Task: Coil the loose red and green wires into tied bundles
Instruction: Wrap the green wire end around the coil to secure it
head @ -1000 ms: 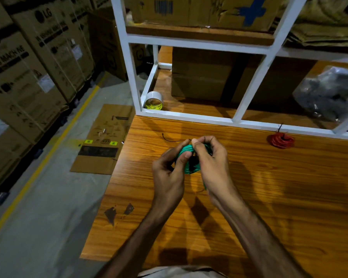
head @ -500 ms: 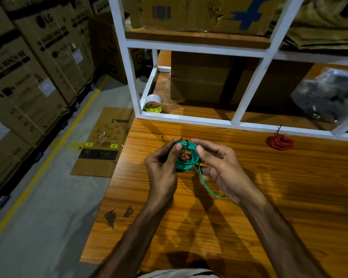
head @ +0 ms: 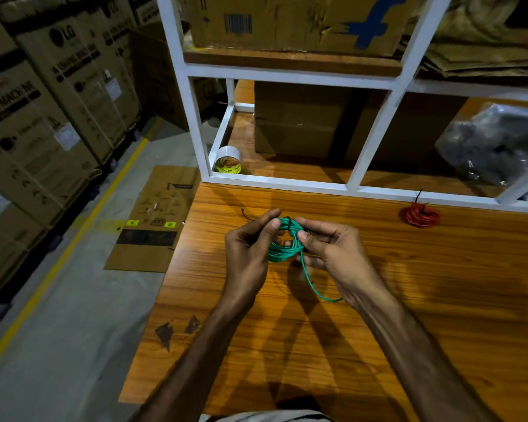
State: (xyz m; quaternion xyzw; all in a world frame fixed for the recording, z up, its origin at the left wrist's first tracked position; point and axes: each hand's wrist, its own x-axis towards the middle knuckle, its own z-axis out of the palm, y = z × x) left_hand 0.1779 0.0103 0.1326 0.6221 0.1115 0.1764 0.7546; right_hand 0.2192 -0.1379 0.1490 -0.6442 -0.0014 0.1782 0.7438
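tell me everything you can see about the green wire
The green wire is thin, with smooth plastic-looking insulation, wound into a small round coil of many loops. It is held up above the wooden table, between both hands: the left hand pinches the coil's top left side, the right hand grips its right side. A dark tie seems to cross the loops at the top. One loose tail hangs from the coil, curving down and right under the right hand.

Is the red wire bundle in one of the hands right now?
No, the red bundle lies on the table while both hands hold the green coil.
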